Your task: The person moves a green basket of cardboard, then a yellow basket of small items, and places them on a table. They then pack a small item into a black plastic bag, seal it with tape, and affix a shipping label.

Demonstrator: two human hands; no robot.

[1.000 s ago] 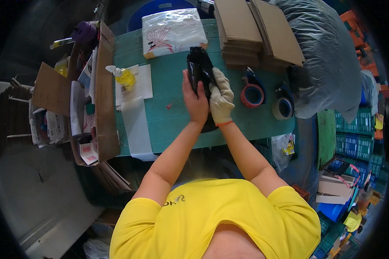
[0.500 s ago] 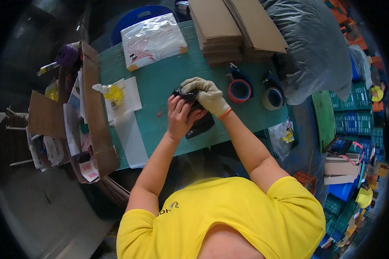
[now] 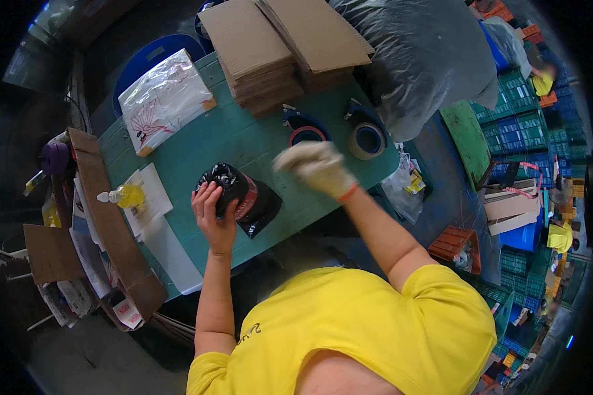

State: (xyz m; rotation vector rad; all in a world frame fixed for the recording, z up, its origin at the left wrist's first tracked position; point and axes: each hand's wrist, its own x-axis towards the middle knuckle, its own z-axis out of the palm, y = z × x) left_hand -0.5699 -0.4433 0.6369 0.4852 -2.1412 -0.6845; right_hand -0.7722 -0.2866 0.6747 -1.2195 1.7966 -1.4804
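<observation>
My bare left hand [image 3: 212, 217] grips the left end of a black plastic package [image 3: 234, 181], its fingers curled over the crinkled, shiny plastic. A dark red printed band shows on the package's side, and a loose black flap spreads at its lower right on the green table [image 3: 270, 234]. My right hand [image 3: 316, 168], in a pale knit glove with an orange cuff, hangs over the table apart from the package. Motion smears its fingers. Just beyond it is a tape dispenser with a red roll [image 3: 308, 134], partly covered by the glove. A second dispenser with a tan roll [image 3: 367, 140] lies to its right.
Stacked flat cardboard [image 3: 257, 56] and a clear-wrapped white pack [image 3: 161, 105] occupy the far side. A yellow-liquid bottle [image 3: 130, 195] lies on white sheets at left, beside an open carton [image 3: 122, 243]. A large grey bag [image 3: 422, 59] bulges at the far right.
My right hand has let go of the package and moved right toward the tape dispensers. My left hand still holds the package. The view has turned, shifting the table's things leftward.
</observation>
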